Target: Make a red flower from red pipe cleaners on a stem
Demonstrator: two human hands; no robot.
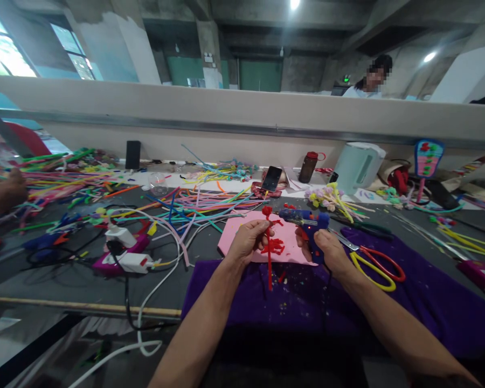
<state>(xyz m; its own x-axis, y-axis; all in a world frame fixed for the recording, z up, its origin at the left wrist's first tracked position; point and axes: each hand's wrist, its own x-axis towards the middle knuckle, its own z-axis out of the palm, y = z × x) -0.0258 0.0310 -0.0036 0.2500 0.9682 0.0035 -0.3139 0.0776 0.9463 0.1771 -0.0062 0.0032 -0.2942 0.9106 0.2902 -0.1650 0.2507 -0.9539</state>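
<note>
My left hand [248, 238] grips a red pipe-cleaner stem [270, 257] that stands upright, with a small red bloom at its top and red twists at its middle. My right hand [326, 249] holds a blue hot glue gun [305, 221], its nozzle pointing left toward the top of the stem. Both hands hover over a pink sheet [236, 233] lying partly on a purple cloth [428, 302]. Bits of red scrap lie on the cloth below the stem.
Scissors with red and yellow handles [374, 263] lie right of my right hand. Piles of coloured pipe cleaners [202, 202] cover the table behind. A white power strip and cables [131, 261] sit left. A phone [271, 178], brown bottle [308, 166] and pale kettle [358, 167] stand at the back. Another person's hand [2, 194] is at far left.
</note>
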